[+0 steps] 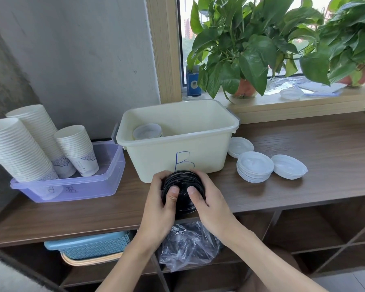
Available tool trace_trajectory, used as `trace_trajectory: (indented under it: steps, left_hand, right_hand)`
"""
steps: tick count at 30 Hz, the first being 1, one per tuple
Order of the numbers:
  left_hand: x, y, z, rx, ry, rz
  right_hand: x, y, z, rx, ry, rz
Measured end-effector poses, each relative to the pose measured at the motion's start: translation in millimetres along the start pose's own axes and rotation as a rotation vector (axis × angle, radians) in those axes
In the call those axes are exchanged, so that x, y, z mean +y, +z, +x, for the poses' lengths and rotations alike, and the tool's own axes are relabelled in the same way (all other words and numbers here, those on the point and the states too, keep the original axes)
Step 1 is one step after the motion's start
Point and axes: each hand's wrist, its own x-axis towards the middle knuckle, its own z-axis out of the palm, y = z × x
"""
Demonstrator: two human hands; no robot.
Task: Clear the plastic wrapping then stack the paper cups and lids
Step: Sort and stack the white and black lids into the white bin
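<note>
A stack of black lids [182,186] is held between my left hand [159,204] and my right hand [209,202], just in front of the cream bin marked B [207,152]. Clear plastic wrapping [188,246] hangs below the stack, under the shelf edge. Inside the cream bin sits a stack of white lids [147,131]. Three piles of white lids [255,166] lie on the shelf to the right of the bin. Three tall stacks of white paper cups [19,148] lean in the purple bin [89,188] at the left.
The wooden shelf top [325,157] runs from left to right. A blue basket [91,245] sits on the lower shelf. Potted plants [247,60], a blue box [193,84] and more clear lids [291,93] stand on the windowsill behind.
</note>
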Motion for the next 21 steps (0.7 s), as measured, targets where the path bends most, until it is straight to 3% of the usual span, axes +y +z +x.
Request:
trace_trajectory:
  steps: [11,21]
  left_hand:
    - [6.6,-1.1,1.1,-0.047,-0.051,0.005]
    - [4.9,-2.7,0.9,0.124,-0.184,-0.097]
  right_hand:
    - [1.4,12.2,2.0,0.079,-0.025,0.009]
    - [3.7,9.3,4.6,-0.023,0.008,-0.001]
